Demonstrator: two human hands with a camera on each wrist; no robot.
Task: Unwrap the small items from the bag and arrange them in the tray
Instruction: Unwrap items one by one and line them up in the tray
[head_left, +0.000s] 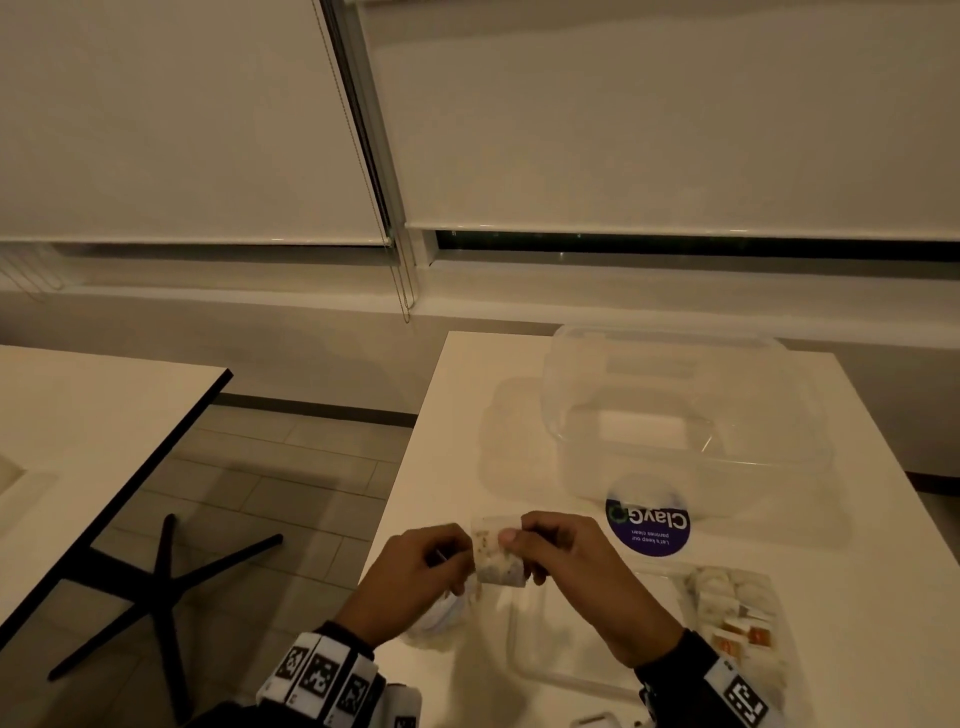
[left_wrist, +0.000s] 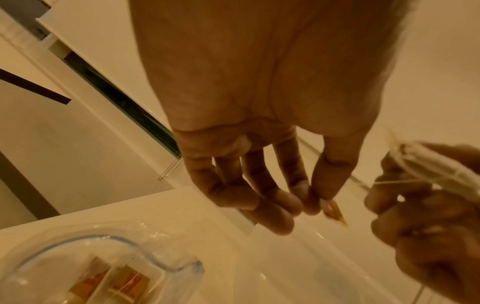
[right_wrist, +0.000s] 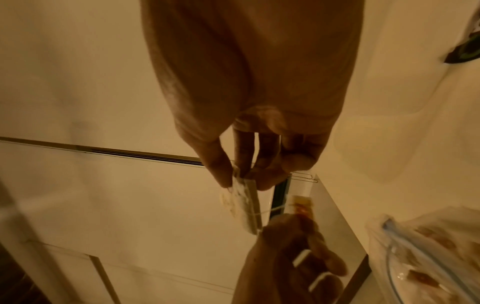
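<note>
White tea bag (head_left: 500, 564) is held above the table (head_left: 447, 415), between both hands: the right hand (head_left: 566, 561) pinches its top edge, and the left hand (head_left: 415, 577) pinches its orange tag (left_wrist: 335, 211) on the thread. Clear tray (head_left: 524, 670) lies just under the hands, with other tea bags (head_left: 727, 597) at its right side.

The tea bag (head_left: 497, 564) looks like thin, matt, porous paper, with a fine cotton-like string (right_wrist: 270, 210) and a glossy printed paper tag (right_wrist: 302, 206). The tray (head_left: 524, 670) and far container (head_left: 691, 457) are clear, glossy plastic. The table (head_left: 441, 452) is smooth and matt white.
</note>
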